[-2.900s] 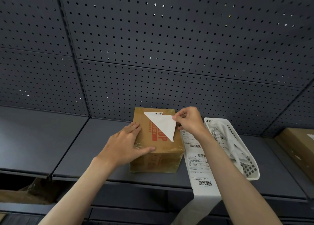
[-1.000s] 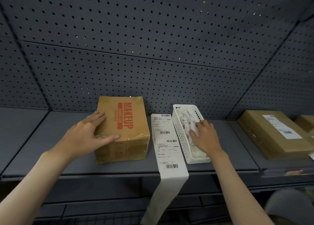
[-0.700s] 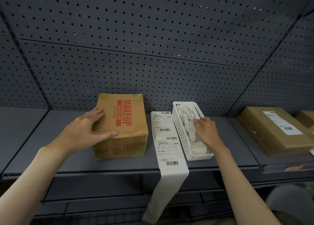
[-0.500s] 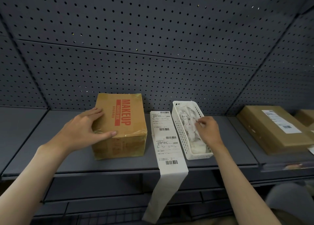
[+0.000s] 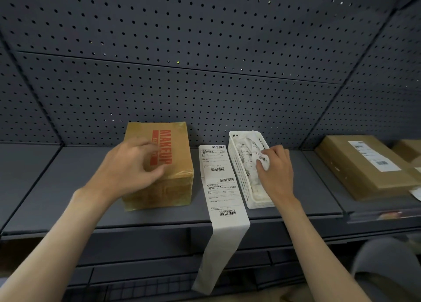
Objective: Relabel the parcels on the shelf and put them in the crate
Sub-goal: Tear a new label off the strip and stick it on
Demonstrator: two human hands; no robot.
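Note:
A brown cardboard parcel (image 5: 180, 146) printed "MAKEUP" in red stands on the grey shelf (image 5: 57, 187), with no label on its top. My left hand (image 5: 129, 167) lies over its near-left top, blurred, fingers loosely bent and thumb on the front edge. To its right a long strip of printed labels (image 5: 218, 183) lies flat and hangs over the shelf edge. Beside the strip stands a white plastic basket (image 5: 239, 165) full of crumpled paper. My right hand (image 5: 276, 174) reaches into it and grips a crumpled old label (image 5: 264, 159).
A flat brown parcel (image 5: 355, 165) with a white label lies further right on the shelf, with another box (image 5: 410, 149) behind it. Dark pegboard (image 5: 205, 73) backs the shelf. A wire grid (image 5: 136, 288) shows below the shelf edge.
The white label was peeled off the parcel's top and carried to the basket. My right hand now closes round the crumpled label there. My left hand has shifted right across the parcel's top.

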